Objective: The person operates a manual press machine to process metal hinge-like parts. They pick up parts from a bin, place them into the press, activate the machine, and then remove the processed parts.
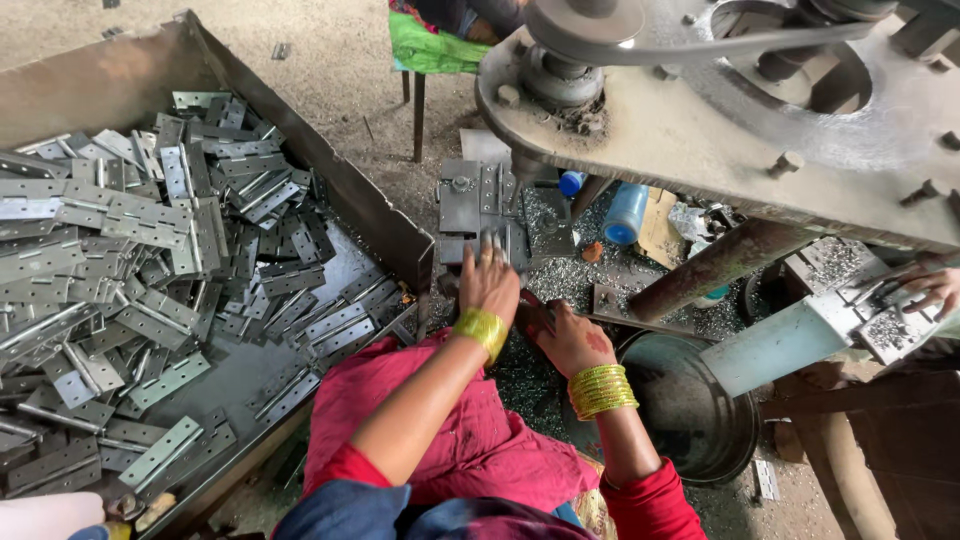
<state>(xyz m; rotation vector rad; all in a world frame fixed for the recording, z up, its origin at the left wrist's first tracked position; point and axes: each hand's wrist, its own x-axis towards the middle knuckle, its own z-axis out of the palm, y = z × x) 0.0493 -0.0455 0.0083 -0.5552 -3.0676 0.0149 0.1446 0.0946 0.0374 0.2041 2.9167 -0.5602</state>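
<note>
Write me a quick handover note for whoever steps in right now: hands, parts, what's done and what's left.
Left hand: fingers spread over a metal hinge on the press fixture, pressing it flat; whether it grips is unclear.
Right hand: low beside the fixture, fingers hidden, contents cannot be told.
Stock: large metal tray on the left, heaped with grey hinges.
Round dark pan sits at the right, by the right wrist; metal shavings cover the bed.
Another person's hand works at the far right.
Done: one hinge placed at the fixture. Left: the heap in the tray.
</note>
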